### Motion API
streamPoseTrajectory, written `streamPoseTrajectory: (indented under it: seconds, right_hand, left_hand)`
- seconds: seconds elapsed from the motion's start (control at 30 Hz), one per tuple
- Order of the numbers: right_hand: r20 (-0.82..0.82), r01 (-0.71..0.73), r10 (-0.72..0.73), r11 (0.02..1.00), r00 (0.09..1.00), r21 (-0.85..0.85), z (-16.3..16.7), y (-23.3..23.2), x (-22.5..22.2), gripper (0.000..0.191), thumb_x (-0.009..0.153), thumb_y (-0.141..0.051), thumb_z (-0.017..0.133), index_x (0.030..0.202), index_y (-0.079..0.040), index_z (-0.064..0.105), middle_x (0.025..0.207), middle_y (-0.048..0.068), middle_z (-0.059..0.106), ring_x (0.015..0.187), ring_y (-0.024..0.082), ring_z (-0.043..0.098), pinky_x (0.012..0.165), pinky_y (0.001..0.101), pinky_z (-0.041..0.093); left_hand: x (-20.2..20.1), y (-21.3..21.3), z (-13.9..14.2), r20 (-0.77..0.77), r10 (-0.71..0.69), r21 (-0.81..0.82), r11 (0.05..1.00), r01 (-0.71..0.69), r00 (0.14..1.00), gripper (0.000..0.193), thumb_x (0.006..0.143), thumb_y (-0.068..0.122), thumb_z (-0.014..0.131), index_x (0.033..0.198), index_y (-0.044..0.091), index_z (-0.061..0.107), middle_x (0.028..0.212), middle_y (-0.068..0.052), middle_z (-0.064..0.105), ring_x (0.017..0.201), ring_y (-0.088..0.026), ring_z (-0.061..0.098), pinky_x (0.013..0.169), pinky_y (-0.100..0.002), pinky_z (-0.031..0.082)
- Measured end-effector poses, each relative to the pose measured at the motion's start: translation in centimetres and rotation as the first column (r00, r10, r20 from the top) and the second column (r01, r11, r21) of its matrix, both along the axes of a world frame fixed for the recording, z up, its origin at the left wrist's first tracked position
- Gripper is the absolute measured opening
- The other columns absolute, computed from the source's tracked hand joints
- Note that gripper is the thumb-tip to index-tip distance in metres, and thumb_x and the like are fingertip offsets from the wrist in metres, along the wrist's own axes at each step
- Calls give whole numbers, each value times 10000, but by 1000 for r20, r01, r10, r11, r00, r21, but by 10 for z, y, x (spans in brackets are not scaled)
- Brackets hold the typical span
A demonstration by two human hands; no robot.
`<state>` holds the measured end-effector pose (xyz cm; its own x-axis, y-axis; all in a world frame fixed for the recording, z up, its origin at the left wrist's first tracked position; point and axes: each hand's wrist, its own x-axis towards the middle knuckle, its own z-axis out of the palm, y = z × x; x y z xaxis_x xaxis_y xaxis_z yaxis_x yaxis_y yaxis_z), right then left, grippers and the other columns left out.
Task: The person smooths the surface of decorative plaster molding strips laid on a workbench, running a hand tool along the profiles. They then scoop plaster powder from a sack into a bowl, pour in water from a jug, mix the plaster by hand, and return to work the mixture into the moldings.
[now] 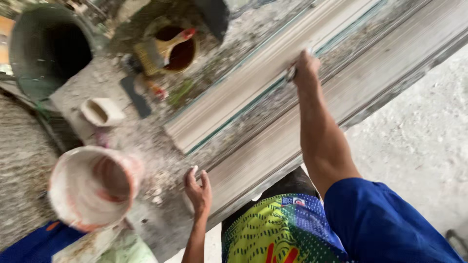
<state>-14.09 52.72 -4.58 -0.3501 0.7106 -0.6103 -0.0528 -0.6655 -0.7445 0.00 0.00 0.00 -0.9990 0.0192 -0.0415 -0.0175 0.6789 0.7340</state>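
Pressing a small tool [291, 73] against the long moulding [273, 73], right hand [306, 68] is closed round it at one o'clock. Left hand [197, 187], fingers loosely curled, rests empty on the bench edge [253, 170]. Moulding looks stiff, heavy, brittle; support it underneath.

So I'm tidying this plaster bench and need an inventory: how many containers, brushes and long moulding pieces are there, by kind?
Buckets and tubs: 4, namely the dark bucket, brown tub, small white cup and plaster-caked bucket.
Brushes: 1, the paintbrush across the brown tub.
Moulding pieces: 1, the long cornice strip.
Total: 6.
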Motion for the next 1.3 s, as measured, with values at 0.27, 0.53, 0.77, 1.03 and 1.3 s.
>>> streamPoseTrajectory:
  seconds: [0.27, 0.53, 0.77, 1.03, 1.3]
  right_hand:
    - [-352, -216, 360, 897, 864, 386, 30, 181, 22, 316, 1132, -249, 638, 967, 8, 558, 875, 146, 572, 698, 224, 529, 644, 436, 528]
    - [518, -334, 2, 766, 855, 549, -13, -134, 11, 601, 1052, -383, 412, 1446, 66, 490, 1371, 306, 599, 1268, 428, 577, 1090, 453, 461]
    - [481, -182, 157, 983, 863, 5, 74, -427, 5, 555, 1051, -371, 407, 1467, -7, 454, 1283, 285, 646, 1150, 372, 646, 1011, 434, 509]
    - [399, -67, -97, 924, 912, 375, 27, -243, -4, 366, 1033, -325, 526, 1140, 15, 610, 905, 181, 683, 728, 268, 667, 673, 434, 554]
    - [156, 133, -111, 980, 982, -144, 49, 25, -2, 321, 992, -259, 621, 1120, 25, 544, 816, 177, 612, 572, 281, 619, 446, 417, 517]
  left_hand:
    - [21, 81, -2, -117, -41, -79, 996, 32, 992, 322, 985, 178, 688, 1234, -22, 643, 1223, -191, 635, 1099, -346, 643, 934, -449, 536]
    - [28, 37, 13, -4, 100, -28, 995, -100, 995, 336, 991, 155, 676, 1268, -33, 653, 1357, -242, 580, 1204, -372, 609, 958, -436, 547]
    - [26, -35, 6, -35, 110, 169, 980, -103, 993, 338, 1013, 128, 624, 1312, -30, 610, 1424, -212, 493, 1184, -300, 655, 1031, -392, 582]
    - [49, -33, -13, -62, 156, 89, 985, -150, 986, 361, 975, 134, 670, 1290, -36, 618, 1384, -217, 533, 1181, -320, 631, 955, -404, 575]
    - [8, 100, -4, -101, -6, 94, 995, 15, 995, 347, 975, 129, 671, 1284, -21, 620, 1387, -199, 566, 1240, -325, 600, 941, -412, 564]
